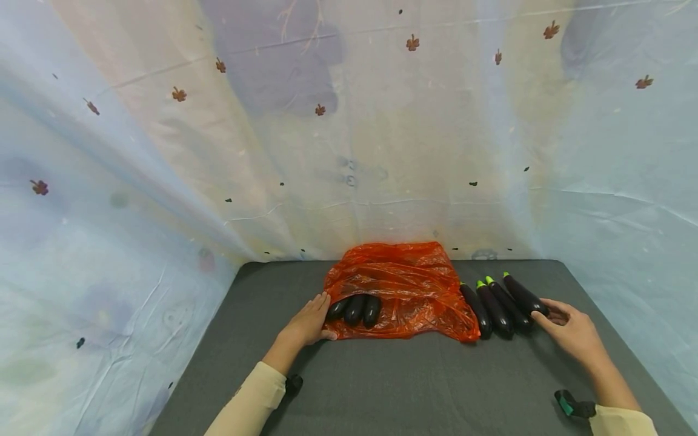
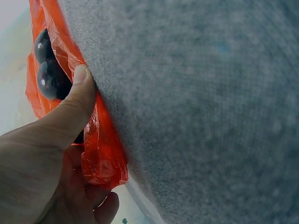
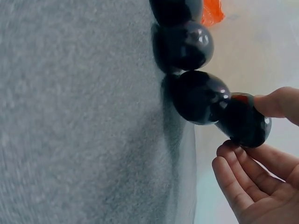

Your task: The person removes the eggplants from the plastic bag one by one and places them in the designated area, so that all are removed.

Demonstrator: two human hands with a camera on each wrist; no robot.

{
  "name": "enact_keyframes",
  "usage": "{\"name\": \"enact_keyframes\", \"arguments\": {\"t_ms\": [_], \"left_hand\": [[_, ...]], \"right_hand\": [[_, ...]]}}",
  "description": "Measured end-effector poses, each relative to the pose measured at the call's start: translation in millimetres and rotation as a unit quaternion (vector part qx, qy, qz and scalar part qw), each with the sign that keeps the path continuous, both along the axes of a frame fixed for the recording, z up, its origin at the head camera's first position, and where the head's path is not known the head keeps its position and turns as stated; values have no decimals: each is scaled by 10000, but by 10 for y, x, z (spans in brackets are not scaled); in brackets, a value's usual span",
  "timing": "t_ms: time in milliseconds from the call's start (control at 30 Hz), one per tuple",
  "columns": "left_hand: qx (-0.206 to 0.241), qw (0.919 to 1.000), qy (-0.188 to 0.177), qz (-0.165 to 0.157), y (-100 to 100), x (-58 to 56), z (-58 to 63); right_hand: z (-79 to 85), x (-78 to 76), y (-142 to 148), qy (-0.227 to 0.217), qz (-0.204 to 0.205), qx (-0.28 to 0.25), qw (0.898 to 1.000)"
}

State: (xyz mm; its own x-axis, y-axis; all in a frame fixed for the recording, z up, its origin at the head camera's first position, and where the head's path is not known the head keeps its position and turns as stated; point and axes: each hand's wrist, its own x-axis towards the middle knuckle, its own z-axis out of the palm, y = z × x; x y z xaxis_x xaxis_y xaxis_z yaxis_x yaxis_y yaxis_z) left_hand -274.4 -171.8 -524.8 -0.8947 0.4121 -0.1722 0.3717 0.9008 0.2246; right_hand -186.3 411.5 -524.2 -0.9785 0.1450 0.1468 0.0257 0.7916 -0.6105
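A red plastic bag (image 1: 403, 272) lies on the grey table, its mouth spread open, with three dark eggplants (image 1: 354, 310) showing inside. At the bag's left edge, my left hand (image 1: 308, 321) holds the plastic; in the left wrist view the thumb (image 2: 77, 95) lies over the bag's rim (image 2: 100, 144) and the fingers curl behind it. On the right, my right hand (image 1: 572, 330) pinches the lower end of the outermost eggplant (image 1: 523, 295) between thumb and fingers. That eggplant (image 3: 245, 122) sits raised against its neighbour (image 3: 198, 98) in the right wrist view.
Three more eggplants (image 1: 495, 309) with green stem ends lie side by side between the bag and my right hand. The grey table (image 1: 414, 387) ends at a patterned plastic curtain (image 1: 382, 151) behind and at both sides.
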Motion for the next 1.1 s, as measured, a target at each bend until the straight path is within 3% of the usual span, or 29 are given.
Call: {"name": "enact_keyframes", "arguments": {"t_ms": [633,1100], "left_hand": [[11,10000,38,55,0,-5,-26],[-12,10000,49,-3,-2,6,4]], "right_hand": [[-80,-4,103,-185,-49,49,9998],[-70,5,169,-645,98,186,9977]]}}
